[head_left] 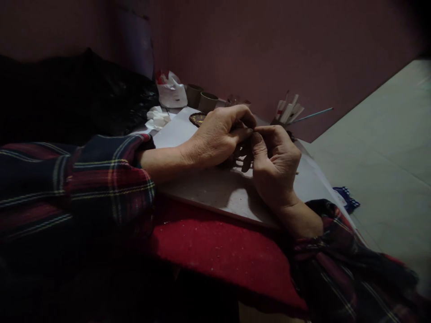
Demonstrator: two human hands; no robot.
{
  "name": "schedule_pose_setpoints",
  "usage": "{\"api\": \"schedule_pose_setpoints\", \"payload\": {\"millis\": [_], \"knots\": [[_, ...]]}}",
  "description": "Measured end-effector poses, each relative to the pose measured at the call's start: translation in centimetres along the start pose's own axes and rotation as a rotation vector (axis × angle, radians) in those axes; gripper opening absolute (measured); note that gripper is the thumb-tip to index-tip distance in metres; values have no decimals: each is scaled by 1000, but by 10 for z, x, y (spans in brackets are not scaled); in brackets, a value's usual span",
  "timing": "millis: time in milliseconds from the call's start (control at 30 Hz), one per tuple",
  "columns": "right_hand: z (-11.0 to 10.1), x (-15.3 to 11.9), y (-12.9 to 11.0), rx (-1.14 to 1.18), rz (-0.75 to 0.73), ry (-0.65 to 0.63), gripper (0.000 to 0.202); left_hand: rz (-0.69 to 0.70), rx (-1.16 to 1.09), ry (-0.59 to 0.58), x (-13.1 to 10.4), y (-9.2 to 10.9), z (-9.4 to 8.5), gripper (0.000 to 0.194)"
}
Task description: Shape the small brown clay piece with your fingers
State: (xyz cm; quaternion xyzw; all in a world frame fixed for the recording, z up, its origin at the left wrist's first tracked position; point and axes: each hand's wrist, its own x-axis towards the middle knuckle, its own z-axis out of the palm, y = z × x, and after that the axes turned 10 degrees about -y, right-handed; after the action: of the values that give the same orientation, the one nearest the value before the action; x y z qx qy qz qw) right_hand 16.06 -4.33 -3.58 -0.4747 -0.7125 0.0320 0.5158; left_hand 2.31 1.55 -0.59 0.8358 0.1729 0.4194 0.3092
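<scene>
Head view, centre: left hand (pixel 217 137) and right hand (pixel 278 159) pinch a hidden piece; seemingly delicate handwork, next needing steady fingertips.

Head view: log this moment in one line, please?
bare left hand: curled | bare right hand: pinching | anything held: unclear | below: flat white board | nearer: red cloth-like surface

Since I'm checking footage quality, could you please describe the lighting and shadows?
Head view: dim overall, near-black at lower left; same view: a shadow on the white board beside the right hand; same view: the black plastic loses most detail.
</scene>
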Motion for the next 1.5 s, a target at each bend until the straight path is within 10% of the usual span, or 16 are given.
{"api": "schedule_pose_setpoints", "payload": {"millis": [1500], "knots": [[-1,3,-1,-81,-16,-66,15,-87,79,-99,0,-1,1,14]]}}
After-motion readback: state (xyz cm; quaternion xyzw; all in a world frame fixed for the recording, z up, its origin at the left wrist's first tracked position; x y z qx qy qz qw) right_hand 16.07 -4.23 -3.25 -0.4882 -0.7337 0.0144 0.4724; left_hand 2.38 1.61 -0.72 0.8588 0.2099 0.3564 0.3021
